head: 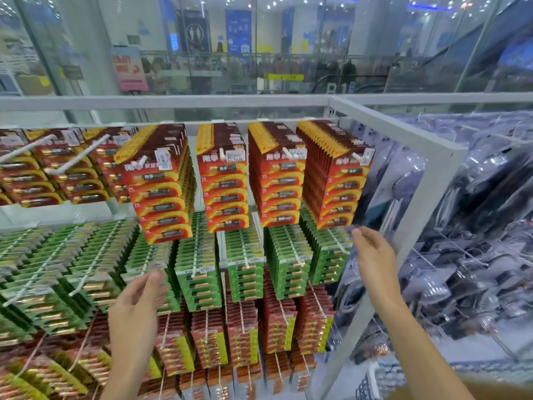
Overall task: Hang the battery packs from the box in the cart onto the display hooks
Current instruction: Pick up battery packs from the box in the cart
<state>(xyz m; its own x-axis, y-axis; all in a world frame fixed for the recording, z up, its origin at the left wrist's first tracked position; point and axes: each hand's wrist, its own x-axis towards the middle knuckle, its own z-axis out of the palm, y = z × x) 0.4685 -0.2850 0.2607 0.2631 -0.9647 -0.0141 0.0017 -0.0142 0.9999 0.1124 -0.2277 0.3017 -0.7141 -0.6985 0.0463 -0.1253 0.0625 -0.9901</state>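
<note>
Red and yellow battery packs (336,180) hang in full stacks on white display hooks (357,156) along the top row. Green packs (288,261) fill the row below, and more red packs (207,336) hang lower. My right hand (372,255) is raised just under the rightmost red stack, its fingertips blurred near the stack's bottom edge, holding nothing I can see. My left hand (138,301) hovers in front of the green packs with relaxed fingers and nothing in it. The cart and box are out of view.
A white metal frame post (427,180) bounds the display on the right, with bagged dark goods (476,255) hanging beyond it. Two partly filled hooks (66,161) stick out at the upper left. A glass wall stands behind the rack.
</note>
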